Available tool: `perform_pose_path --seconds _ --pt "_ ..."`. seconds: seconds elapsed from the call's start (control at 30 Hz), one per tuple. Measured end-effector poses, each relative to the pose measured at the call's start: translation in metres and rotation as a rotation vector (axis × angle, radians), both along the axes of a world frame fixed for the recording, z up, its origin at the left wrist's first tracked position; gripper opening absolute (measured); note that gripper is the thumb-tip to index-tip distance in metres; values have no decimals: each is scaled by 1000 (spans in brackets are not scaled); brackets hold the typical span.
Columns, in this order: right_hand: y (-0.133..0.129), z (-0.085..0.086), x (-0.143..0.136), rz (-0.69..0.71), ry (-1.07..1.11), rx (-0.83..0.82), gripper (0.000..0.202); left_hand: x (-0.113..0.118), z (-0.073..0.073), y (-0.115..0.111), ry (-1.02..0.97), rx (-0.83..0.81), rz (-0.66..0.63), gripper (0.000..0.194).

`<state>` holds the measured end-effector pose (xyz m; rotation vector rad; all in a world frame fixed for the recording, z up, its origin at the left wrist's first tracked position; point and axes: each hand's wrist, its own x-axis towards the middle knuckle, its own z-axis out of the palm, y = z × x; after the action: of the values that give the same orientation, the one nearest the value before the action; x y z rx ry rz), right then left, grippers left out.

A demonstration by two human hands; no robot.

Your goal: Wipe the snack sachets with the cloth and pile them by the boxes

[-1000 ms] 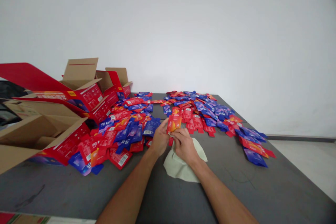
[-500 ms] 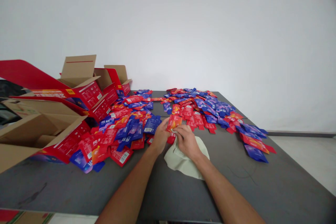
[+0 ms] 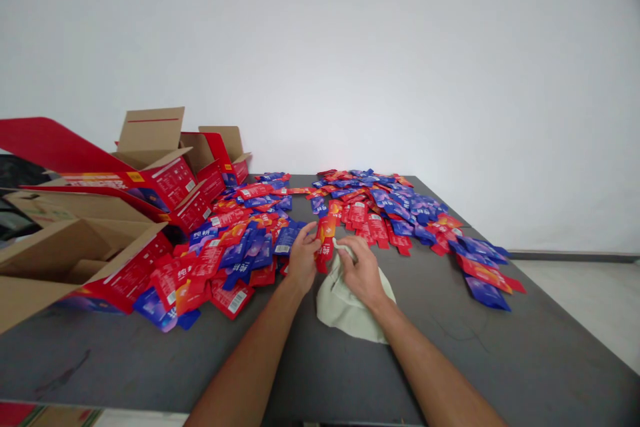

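Lining the left side of the table (image 3: 510, 353), the boxes (image 3: 133, 273) stood with their flaps up. Just right of them spread the left heap (image 3: 240, 250), red and blue packets lying over one another at many angles.

Beside that heap's right edge was the left hand (image 3: 303, 260), its thumb and fingers pinched on the left side of a red and orange packet (image 3: 326, 240). The packet was held between the two hands, near their fingertips, its long axis running roughly away from the person, its lower end toward the wrists. The left hand was the nearer, being the one in contact with it.

Right of the packet, the right hand (image 3: 363, 270) gripped a bunched fold of the pale cloth (image 3: 350, 317), which draped below the fingers onto the table. That fold came close against the packet's right edge; whether it touched could not be told. The hands were apart, facing each other across the packet.

Beyond the right hand lay the far heap (image 3: 390, 203), trailing toward the table's right edge, where a few stray packets (image 3: 484, 273) overlapped in a row.
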<state>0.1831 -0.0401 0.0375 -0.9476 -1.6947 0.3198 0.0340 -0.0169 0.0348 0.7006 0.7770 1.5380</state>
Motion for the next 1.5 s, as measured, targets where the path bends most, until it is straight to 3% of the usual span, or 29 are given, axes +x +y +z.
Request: perform_pose_path --seconds 0.2,0.5,0.63,0.83,0.9,1.1,1.27,1.4,1.5 --pt "-2 -1 -5 46 -9 19 17 10 -9 0 30 -1 -140 42" --pt "0 -9 -11 103 -159 45 24 16 14 -10 -142 38 -301 37" --pt "2 -7 -9 8 -129 55 24 13 6 -11 -66 5 -301 38" --pt "9 0 8 -264 -26 54 23 18 -2 -14 56 -45 -347 39" --pt "10 1 9 -241 -36 66 23 19 -2 -14 55 -42 -325 40" --pt "4 -4 -4 5 -125 80 23 13 1 -9 -94 -6 -263 40" --pt "-3 -3 -11 180 -193 48 25 10 5 -6 -107 40 -185 31" --pt "-4 -4 -11 214 -229 2 26 6 9 -4 -7 57 -84 31" --pt "-4 -6 -11 162 -225 -24 27 -2 11 -2 225 68 51 39"
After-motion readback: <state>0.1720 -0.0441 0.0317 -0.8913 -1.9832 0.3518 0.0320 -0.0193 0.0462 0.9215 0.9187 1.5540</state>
